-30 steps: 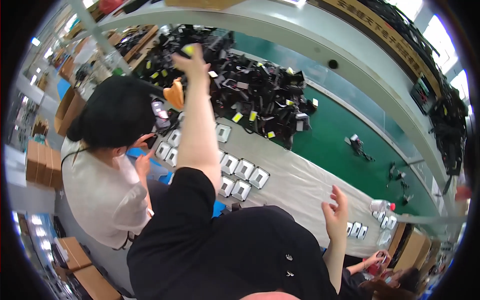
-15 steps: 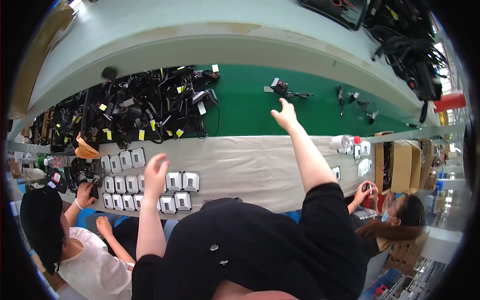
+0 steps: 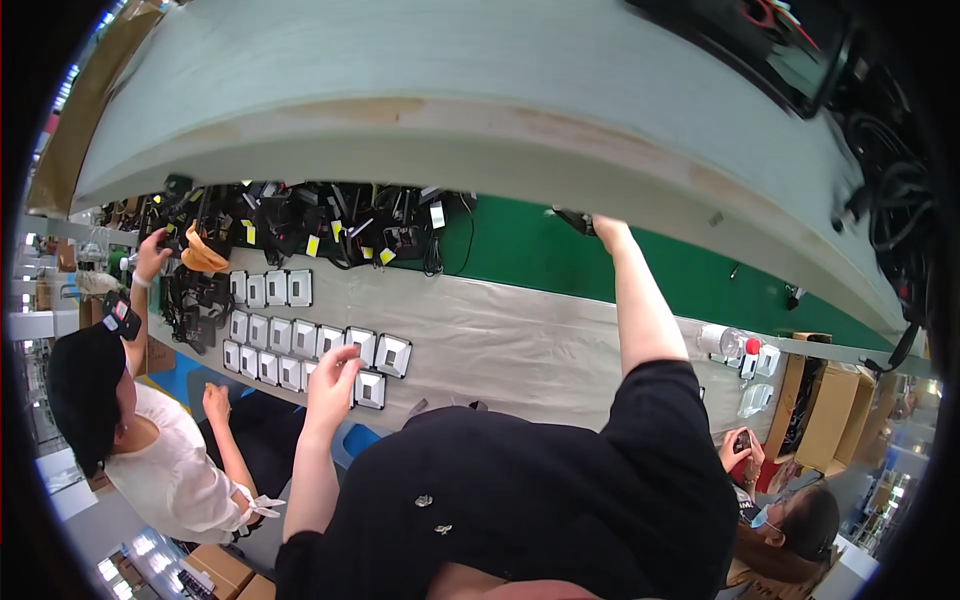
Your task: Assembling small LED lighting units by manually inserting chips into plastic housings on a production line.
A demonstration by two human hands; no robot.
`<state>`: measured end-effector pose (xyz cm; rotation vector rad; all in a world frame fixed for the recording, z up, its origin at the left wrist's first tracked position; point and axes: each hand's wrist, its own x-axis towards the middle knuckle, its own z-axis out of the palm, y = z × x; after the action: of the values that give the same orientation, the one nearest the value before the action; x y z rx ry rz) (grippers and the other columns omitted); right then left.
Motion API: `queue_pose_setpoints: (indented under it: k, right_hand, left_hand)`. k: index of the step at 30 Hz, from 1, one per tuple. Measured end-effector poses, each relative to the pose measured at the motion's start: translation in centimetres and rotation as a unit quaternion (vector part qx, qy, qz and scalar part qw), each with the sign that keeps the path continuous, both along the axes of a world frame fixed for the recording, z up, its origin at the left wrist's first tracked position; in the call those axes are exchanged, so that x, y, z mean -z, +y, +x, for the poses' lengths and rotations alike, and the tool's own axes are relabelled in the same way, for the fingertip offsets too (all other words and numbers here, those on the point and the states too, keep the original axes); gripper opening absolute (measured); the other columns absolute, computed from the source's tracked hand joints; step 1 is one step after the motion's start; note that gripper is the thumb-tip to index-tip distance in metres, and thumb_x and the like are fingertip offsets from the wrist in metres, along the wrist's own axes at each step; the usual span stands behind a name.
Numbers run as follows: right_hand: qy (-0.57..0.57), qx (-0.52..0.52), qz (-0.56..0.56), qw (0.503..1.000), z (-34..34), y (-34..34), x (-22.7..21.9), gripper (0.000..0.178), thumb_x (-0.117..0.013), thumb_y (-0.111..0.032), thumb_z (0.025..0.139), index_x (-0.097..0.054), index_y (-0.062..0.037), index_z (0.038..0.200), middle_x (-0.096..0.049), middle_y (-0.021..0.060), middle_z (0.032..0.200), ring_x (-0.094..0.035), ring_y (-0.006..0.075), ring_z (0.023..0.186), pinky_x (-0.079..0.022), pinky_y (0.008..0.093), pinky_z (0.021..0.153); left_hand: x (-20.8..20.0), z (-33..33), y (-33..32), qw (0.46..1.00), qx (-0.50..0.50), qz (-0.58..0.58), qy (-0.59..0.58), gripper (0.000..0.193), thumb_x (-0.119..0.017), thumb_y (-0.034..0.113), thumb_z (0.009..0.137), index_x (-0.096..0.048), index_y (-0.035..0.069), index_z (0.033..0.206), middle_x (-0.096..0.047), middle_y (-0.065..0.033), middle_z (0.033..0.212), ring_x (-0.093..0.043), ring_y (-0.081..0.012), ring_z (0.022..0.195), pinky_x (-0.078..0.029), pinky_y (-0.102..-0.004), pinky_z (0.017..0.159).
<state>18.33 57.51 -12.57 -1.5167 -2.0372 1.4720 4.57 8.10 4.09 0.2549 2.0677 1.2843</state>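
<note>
My right arm reaches across the bench to the green surface [image 3: 520, 250], where my right hand [image 3: 608, 230] is partly hidden under the shelf edge. Its fingers close on a small black device [image 3: 575, 221], of which only a part shows beside the hand. Bent but apart, the fingers of my left hand [image 3: 332, 388] hold nothing. That hand hovers over the front right part of several rows of white-faced, black-framed square lamps [image 3: 393, 355], which lie on the grey cloth [image 3: 500, 335].
An overhead shelf [image 3: 450, 130] spans the front. Black cabled devices [image 3: 340, 225] pile up at the far left, near an orange cloth-like thing [image 3: 203, 250]. A bottle with a red cap [image 3: 750, 346] and cardboard boxes [image 3: 835, 415] stand right. Co-workers sit on both sides.
My right hand has reached farther under the shelf and closed on the black device. My left hand has lowered slightly over the lamps. The view has tilted, and the left co-worker's hand has risen.
</note>
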Motion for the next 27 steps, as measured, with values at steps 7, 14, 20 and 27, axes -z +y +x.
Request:
queue_pose_setpoints:
  k: [7, 14, 20, 27]
  right_hand:
    - [0.487, -0.041, -0.320, 0.812, 1.7, -15.7, -17.1, 0.006, -0.050, -0.009, 0.091, -0.054, -0.0099, 0.095, -0.059, 0.0014, 0.075, -0.052, 0.0086, 0.056, -0.039, 0.0196, 0.050]
    - [0.539, -0.020, -0.356, 0.763, 2.2, -28.4, -25.8, 0.011, -0.048, -0.006, 0.090, -0.051, -0.0072, 0.101, -0.060, 0.0032, 0.090, -0.055, 0.0102, 0.076, -0.045, 0.0256, 0.070]
    - [0.561, -0.134, -0.333, 0.746, 2.6, -32.0, -27.4, 0.036, -0.052, -0.001, 0.084, -0.047, -0.0037, 0.120, -0.058, 0.0074, 0.107, -0.057, 0.0161, 0.094, -0.046, 0.0305, 0.083]
    - [0.311, -0.182, 0.340, 0.869, 4.8, -36.4, -34.6, 0.051, -0.066, -0.013, 0.069, -0.047, -0.0035, 0.116, -0.048, 0.0104, 0.111, -0.048, 0.0230, 0.100, -0.041, 0.0319, 0.081]
  left_hand:
    - [-6.3, 3.1, 10.0, 0.955, 0.164, 0.142, -0.202, 0.033, -0.043, 0.019, 0.095, -0.046, 0.004, 0.125, -0.057, -0.0057, 0.099, -0.060, -0.0145, 0.084, -0.049, -0.0294, 0.077]
    - [-12.2, 5.0, 9.9, 0.913, 0.185, 0.290, -0.221, 0.038, -0.041, 0.026, 0.095, -0.041, 0.006, 0.127, -0.059, -0.0101, 0.105, -0.062, -0.0216, 0.082, -0.051, -0.0345, 0.071]
    - [-14.9, 4.1, 5.4, 0.836, 0.138, 0.423, -0.322, 0.031, -0.043, 0.018, 0.094, -0.043, 0.009, 0.124, -0.058, -0.0035, 0.106, -0.058, -0.0141, 0.096, -0.050, -0.0330, 0.080]
    - [-16.5, 4.1, 2.2, 0.898, 0.109, 0.397, -0.157, 0.038, -0.046, 0.014, 0.093, -0.038, 0.010, 0.129, -0.054, -0.0033, 0.110, -0.053, -0.0100, 0.099, -0.044, -0.0274, 0.083]
